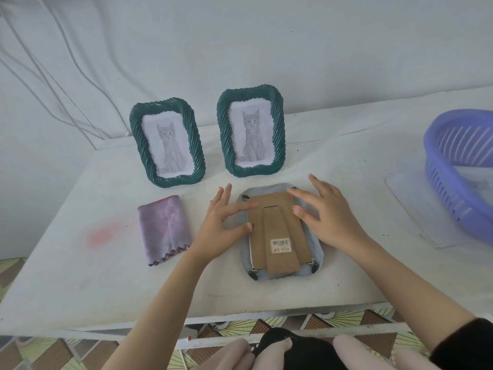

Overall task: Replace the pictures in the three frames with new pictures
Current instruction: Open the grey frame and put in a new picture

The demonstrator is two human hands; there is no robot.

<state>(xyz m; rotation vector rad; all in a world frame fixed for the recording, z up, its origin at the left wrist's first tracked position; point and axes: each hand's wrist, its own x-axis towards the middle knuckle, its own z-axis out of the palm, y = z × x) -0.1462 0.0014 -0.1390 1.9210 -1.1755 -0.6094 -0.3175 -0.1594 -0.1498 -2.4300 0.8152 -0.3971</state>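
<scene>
A pale blue frame [316,259] lies face down in the middle of the white table [80,276], its brown cardboard back [277,231] with a barcode sticker facing up. My left hand [221,231] rests at the back's left edge, fingers spread, thumb and forefinger touching the cardboard. My right hand [325,217] hovers over the upper right corner, fingers spread. Behind stand two green twisted frames, left [166,141] and right [250,132], each showing a grey kitten picture.
A folded purple cloth [163,228] lies left of the face-down frame. A purple plastic basket [464,166] sits at the right edge on a pale sheet [416,209]. A wall stands close behind the table. My knees are below the front edge.
</scene>
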